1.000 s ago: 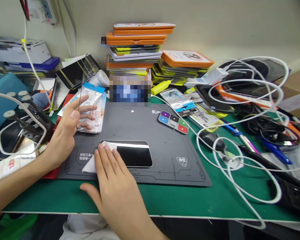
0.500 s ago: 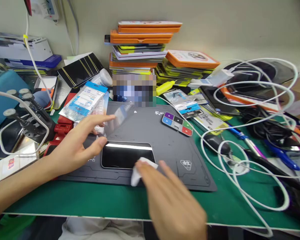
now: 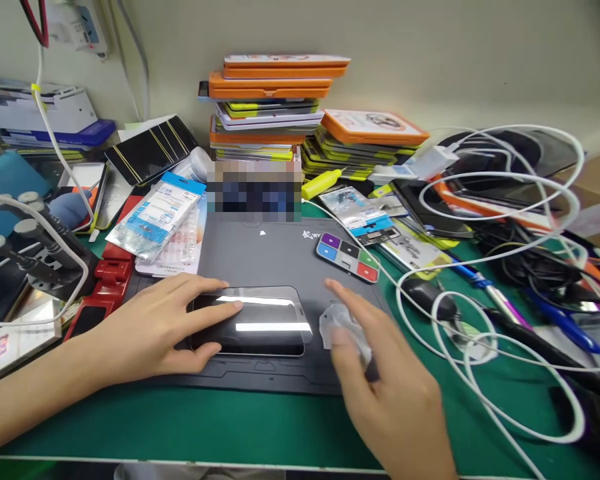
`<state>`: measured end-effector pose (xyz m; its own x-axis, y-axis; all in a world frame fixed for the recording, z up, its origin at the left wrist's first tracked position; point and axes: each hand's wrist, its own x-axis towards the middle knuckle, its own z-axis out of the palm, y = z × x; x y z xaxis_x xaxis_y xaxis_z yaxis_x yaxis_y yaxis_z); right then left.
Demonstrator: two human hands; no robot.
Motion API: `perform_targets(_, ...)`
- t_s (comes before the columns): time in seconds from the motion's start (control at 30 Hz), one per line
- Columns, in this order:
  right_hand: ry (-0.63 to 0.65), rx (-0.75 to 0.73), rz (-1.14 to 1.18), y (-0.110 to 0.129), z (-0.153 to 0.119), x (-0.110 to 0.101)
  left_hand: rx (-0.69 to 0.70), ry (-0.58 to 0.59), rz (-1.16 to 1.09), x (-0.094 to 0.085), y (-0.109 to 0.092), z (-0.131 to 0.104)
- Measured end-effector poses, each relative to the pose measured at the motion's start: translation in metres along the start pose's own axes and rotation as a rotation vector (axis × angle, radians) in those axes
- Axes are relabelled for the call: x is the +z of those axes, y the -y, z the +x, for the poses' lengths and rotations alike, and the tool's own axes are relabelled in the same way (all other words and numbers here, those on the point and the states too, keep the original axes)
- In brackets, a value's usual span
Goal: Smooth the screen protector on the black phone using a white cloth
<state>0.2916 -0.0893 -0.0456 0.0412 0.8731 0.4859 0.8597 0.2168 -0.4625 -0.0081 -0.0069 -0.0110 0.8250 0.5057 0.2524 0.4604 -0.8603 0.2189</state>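
Over the phone (image 3: 250,343), the left hand (image 3: 167,327) pinches a clear glass sheet (image 3: 275,310) by its edge; right of the phone, the right hand's (image 3: 385,373) spread fingers hold crumpled tissue (image 3: 343,327)

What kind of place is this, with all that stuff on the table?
It looks like a phone repair bench. A phone lies on a dark mat, red clamps stand to the left, and a blue-handled tool lies among the cables on the right.

Phone-repair workbench: gray mat (image 3: 260,250), stacked cases (image 3: 275,87), coiled cables (image 3: 500,220).
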Motion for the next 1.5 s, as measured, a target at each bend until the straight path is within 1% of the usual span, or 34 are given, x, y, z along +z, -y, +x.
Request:
perform_targets(0.07, 0.131, -0.013, 0.076, 0.003, -0.001, 0.002, 0.009, 0.008, 0.011, 0.000, 0.000, 0.000)
perform_targets(0.1, 0.173, -0.015, 0.088, 0.003, -0.001, 0.003, 0.011, 0.010, 0.017, 0.001, 0.000, 0.001)
perform_targets(0.17, 0.211, -0.021, 0.078, 0.001, -0.004, 0.005, 0.014, 0.014, 0.035, 0.001, 0.000, 0.001)
perform_targets(0.3, 0.249, -0.026, 0.001, -0.006, -0.008, 0.010, 0.027, 0.024, 0.067, 0.001, -0.001, 0.000)
perform_targets(0.47, 0.256, -0.030, -0.038, -0.006, -0.011, 0.014, 0.022, 0.031, 0.077, 0.000, 0.000, 0.000)
perform_targets(0.63, 0.262, -0.023, -0.055, -0.007, -0.011, 0.015, 0.045, 0.040, 0.110, 0.000, -0.002, 0.003)
perform_targets(0.97, 0.244, -0.034, -0.031, -0.006, -0.010, 0.013, 0.076, 0.057, 0.138, -0.002, -0.002, 0.005)
perform_targets(1.5, 0.235, -0.023, -0.007, -0.005, -0.009, 0.012, 0.062, 0.070, 0.116, -0.001, 0.000, 0.005)
